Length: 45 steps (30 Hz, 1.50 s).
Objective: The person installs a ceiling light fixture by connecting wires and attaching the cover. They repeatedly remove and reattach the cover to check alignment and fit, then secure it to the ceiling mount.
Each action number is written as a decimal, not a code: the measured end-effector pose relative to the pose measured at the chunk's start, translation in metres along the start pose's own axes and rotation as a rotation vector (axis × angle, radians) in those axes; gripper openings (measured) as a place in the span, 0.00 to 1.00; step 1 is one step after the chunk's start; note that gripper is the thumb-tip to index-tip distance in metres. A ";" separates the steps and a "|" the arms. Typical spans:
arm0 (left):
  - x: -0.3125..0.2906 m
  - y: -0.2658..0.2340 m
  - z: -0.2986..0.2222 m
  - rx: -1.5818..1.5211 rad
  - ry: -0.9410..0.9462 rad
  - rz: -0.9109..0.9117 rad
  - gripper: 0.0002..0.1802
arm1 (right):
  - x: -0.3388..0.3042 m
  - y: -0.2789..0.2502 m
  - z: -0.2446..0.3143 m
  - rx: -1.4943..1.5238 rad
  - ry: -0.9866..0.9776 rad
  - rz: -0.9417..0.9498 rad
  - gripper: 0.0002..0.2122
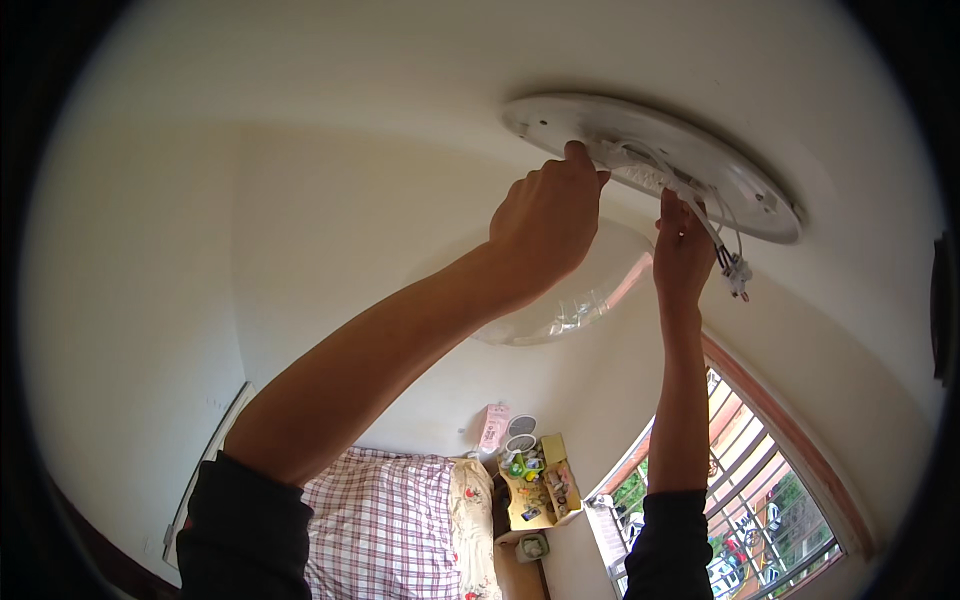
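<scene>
Overhead, a round white ceiling-lamp base [740,190] sits against the ceiling, tilted in this view. White wires [706,228] hang from its middle and end in a small white connector [738,272] with bare copper tips. My left hand [550,215] is raised to the base's near edge, with its fingers curled in. Whatever it grips there is hidden behind the fingers. Beside the hanging wires, my right hand [684,255] reaches up to the underside, fingertips drawn together. What lies between them is too small to make out.
Below stands a bed with a checked cover [385,525]. Next to it is a small yellow desk [530,495] with assorted items. A barred window [765,500] is at lower right. Between my arms shows a faint transparent curved shape [580,315], possibly a reflection.
</scene>
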<state>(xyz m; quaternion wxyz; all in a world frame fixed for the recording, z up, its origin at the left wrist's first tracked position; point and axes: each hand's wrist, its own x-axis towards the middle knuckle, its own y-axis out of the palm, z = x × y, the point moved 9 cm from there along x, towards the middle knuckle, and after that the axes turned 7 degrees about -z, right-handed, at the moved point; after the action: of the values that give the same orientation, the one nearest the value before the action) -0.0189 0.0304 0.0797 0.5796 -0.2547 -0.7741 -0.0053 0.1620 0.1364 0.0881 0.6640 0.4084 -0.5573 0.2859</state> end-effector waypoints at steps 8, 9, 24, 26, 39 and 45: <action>0.005 0.004 0.003 0.096 0.031 -0.053 0.22 | -0.002 0.006 -0.011 0.163 0.037 0.007 0.15; 0.006 0.005 0.004 0.092 0.030 -0.054 0.22 | -0.003 0.009 -0.017 0.117 0.083 0.032 0.13; 0.005 0.003 0.005 0.041 -0.052 -0.002 0.24 | -0.005 0.000 -0.010 0.084 -0.031 -0.078 0.13; 0.006 0.004 0.007 0.014 -0.066 0.027 0.24 | -0.004 0.002 -0.009 0.122 -0.030 -0.075 0.13; -0.014 -0.006 0.028 -0.177 -0.118 0.019 0.23 | -0.019 -0.001 -0.015 0.126 0.039 0.018 0.10; -0.053 -0.015 0.047 -0.192 -0.174 0.146 0.18 | -0.078 -0.043 -0.019 0.104 0.171 0.147 0.07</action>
<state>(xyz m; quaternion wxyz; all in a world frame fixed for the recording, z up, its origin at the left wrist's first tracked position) -0.0567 0.0111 0.0213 0.4821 -0.3641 -0.7967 -0.0150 0.1903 0.1370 0.0018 0.6643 0.3744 -0.5116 0.3961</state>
